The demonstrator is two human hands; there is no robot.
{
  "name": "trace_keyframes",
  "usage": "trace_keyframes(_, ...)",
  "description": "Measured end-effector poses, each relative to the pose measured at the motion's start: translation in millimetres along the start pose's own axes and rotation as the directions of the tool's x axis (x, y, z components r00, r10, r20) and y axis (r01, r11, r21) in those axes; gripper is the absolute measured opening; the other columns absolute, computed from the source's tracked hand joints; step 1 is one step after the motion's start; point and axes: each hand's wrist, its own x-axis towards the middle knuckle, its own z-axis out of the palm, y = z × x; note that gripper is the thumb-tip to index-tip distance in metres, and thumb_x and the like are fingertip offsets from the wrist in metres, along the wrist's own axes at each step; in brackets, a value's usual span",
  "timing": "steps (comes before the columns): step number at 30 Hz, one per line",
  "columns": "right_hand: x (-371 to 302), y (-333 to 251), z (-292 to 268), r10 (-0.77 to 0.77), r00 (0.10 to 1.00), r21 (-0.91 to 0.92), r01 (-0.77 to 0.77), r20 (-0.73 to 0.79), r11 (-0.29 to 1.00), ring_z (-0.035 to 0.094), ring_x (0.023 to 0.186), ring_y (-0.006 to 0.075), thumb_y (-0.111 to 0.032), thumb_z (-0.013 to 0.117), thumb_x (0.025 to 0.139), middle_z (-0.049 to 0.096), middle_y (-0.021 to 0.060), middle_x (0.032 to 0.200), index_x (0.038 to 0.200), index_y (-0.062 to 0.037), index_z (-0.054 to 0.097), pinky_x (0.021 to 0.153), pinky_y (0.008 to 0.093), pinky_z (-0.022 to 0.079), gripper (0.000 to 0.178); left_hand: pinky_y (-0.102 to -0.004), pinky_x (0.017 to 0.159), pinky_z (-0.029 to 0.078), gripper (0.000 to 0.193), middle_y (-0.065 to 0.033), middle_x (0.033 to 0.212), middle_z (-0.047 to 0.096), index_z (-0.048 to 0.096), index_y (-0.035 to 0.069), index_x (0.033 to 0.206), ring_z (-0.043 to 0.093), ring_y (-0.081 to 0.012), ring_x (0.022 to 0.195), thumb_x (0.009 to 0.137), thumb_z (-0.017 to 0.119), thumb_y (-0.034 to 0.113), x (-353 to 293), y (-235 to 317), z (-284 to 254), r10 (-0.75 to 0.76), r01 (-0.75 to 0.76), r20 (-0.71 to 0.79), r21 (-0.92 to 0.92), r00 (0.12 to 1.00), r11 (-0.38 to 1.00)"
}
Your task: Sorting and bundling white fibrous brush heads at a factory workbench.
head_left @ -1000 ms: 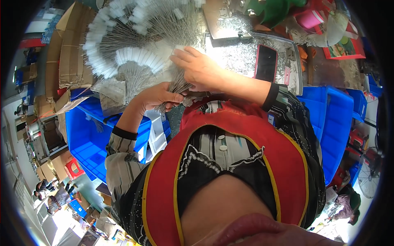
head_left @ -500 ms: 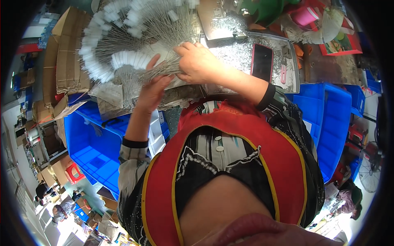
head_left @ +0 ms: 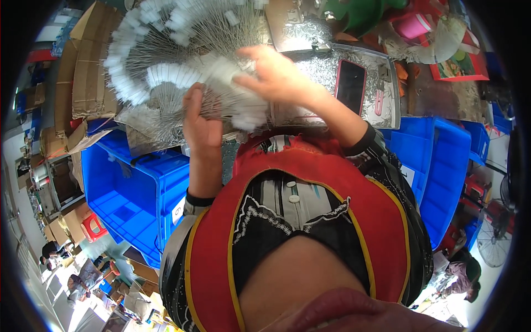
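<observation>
A person in a yellow-trimmed red apron [head_left: 390, 221] handles a loose bundle of wires [head_left: 229, 105] at 11 o'clock in the head view. The wires are thin and grey, splayed like a brush, with whitish ends at the bundle's 12 and 4 o'clock, all blurred. It lies against the left hand [head_left: 203, 126], at 10 o'clock; whether those fingers close on it, one cannot tell. At 12 o'clock the right hand [head_left: 276, 76], also blurred, stands with thumb and fingers wide apart beside the white ends; contact is unclear. Toward 11 o'clock, beyond the bundle, spreads a pile of similar wires [head_left: 193, 41], their white, block-like tips fanned outward. A dark phone [head_left: 349, 86] in a pinkish-red case lies at 1 o'clock.
</observation>
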Motion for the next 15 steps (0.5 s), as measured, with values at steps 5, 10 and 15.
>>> trace_keyframes(5, 1, 27, -20, 0.332, 0.942, 0.518, -0.259, -0.051, 0.815, 0.048, 0.099, 0.0173, -0.033, 0.046, 0.083, 0.053, 0.0105, 0.111, 0.115, 0.0000, 0.047, 0.087, 0.0280, 0.036, 0.045, -0.0376, 0.086, 0.041, 0.022, -0.0100, 0.102, 0.052, 0.046, 0.002, 0.104, 0.050, -0.0211, 0.096, 0.084, 0.046, 0.011, -12, 18, 25, -0.012, 0.012, 0.091, 0.003, 0.996, 1.000)
trace_keyframes(10, -5, 33, -20, 0.360, 0.933, 0.906, -0.134, -0.022, 0.402, 0.048, 0.101, 0.0148, -0.018, 0.043, 0.086, 0.053, 0.0092, 0.110, 0.114, 0.0021, 0.047, 0.090, 0.0266, 0.035, 0.034, -0.0367, 0.086, 0.041, 0.027, -0.0116, 0.104, 0.051, 0.044, 0.001, 0.110, 0.050, -0.0211, 0.097, 0.084, 0.044, 0.009, 8, 0, 46, -0.178, 0.182, 0.250, 0.008, 0.952, 0.983)
trace_keyframes(15, -19, 67, -25, 0.376, 0.917, 0.888, -0.061, -0.131, 0.457, 0.049, 0.100, 0.0153, -0.014, 0.046, 0.083, 0.053, 0.0109, 0.110, 0.115, 0.0032, 0.046, 0.088, 0.0271, 0.037, 0.036, -0.0355, 0.084, 0.044, 0.029, -0.0145, 0.103, 0.053, 0.045, 0.000, 0.110, 0.053, -0.0221, 0.094, 0.083, 0.046, 0.008, 24, -17, 58, -0.318, 0.279, 0.319, 0.164, 0.893, 0.946)
